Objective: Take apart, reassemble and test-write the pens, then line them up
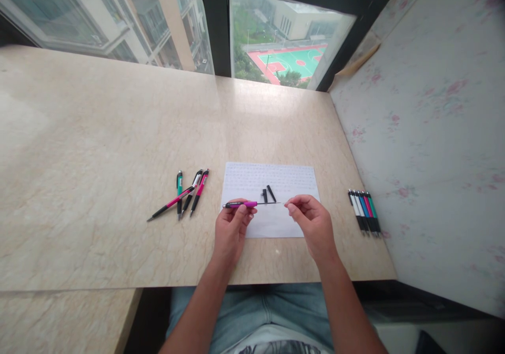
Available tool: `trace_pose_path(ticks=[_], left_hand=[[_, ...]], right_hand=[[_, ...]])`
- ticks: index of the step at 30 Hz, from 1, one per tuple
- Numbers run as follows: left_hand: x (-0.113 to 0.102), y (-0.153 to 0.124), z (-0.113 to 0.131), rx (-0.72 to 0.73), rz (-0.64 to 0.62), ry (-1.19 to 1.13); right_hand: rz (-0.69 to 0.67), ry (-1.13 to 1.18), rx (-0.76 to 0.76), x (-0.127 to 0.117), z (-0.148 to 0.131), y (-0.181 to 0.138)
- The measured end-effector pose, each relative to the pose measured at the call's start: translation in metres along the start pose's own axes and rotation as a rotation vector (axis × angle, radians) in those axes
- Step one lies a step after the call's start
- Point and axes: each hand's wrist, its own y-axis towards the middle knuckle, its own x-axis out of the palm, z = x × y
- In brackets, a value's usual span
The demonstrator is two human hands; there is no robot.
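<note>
My left hand point(232, 226) is closed around the purple barrel of a pen point(248, 204), held level above the paper. A thin dark refill point(268, 203) sticks out of the barrel's right end. My right hand point(311, 220) is pinched just beyond the refill's tip, with a small gap between them. Something tiny may be between its fingertips, too small to name. Behind the refill, two short black pen parts point(271, 193) lie on a white sheet of paper point(276, 222) with rows of writing across its upper half.
Several pens point(199, 192) lie loosely on the left of the marble-patterned tabletop point(118, 149), one crossing others. A neat row of several pens point(365, 213) lies at the right, near the flowered wall point(426, 133). Windows point(292, 38) stand behind the table.
</note>
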Motion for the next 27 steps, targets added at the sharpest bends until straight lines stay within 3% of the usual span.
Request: trace_pose_path(ticks=[7,19,22,27], left_hand=[[0.001,0.0,-0.001,-0.005,-0.03,0.005],[0.001,-0.003,-0.003,-0.036,-0.094,0.037],[0.0,-0.002,-0.003,-0.034,-0.082,0.02],[-0.001,-0.001,-0.003,-0.039,-0.064,0.009]], right_hand=[[-0.009,0.001,0.014,0.001,0.002,0.0],[-0.155,-0.038,0.036,0.012,0.009,-0.002],[-0.166,-0.281,-0.075,0.009,0.014,0.004],[-0.009,-0.851,-0.278,0.01,0.026,0.019]])
